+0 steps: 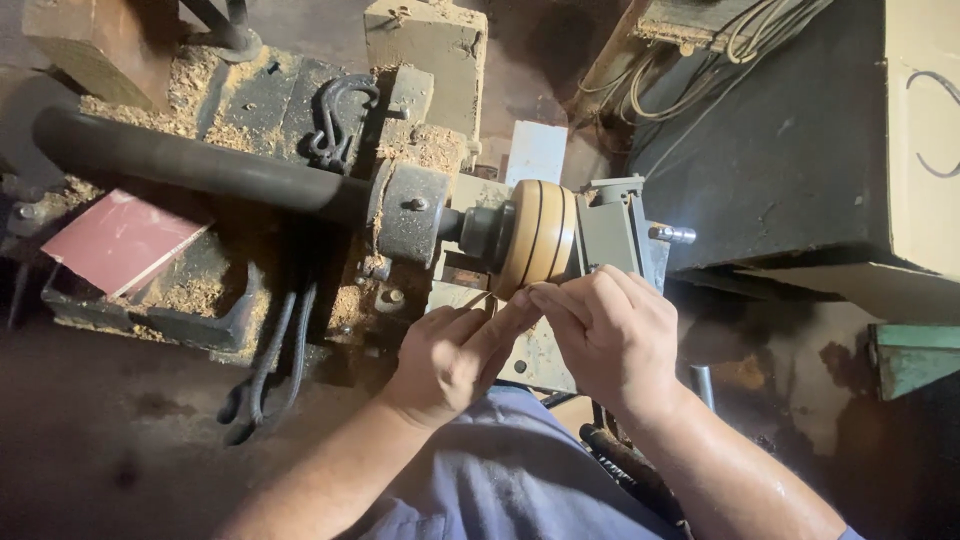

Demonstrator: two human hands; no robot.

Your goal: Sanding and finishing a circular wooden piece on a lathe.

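Below, both hands (530,345) pinch thin stick (478,299) against yellow wooden disc (537,236).

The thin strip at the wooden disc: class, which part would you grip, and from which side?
Grip the strip at its near free end, from below the wooden disc. Its far tip meets the disc's rim, between lathe parts. Both hands, left hand and right hand, already pinch it there with their fingers.

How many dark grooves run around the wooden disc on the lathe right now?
2, on the wooden disc: one left of the rim's middle, one right of it. More may be hidden under the left hand and right hand.
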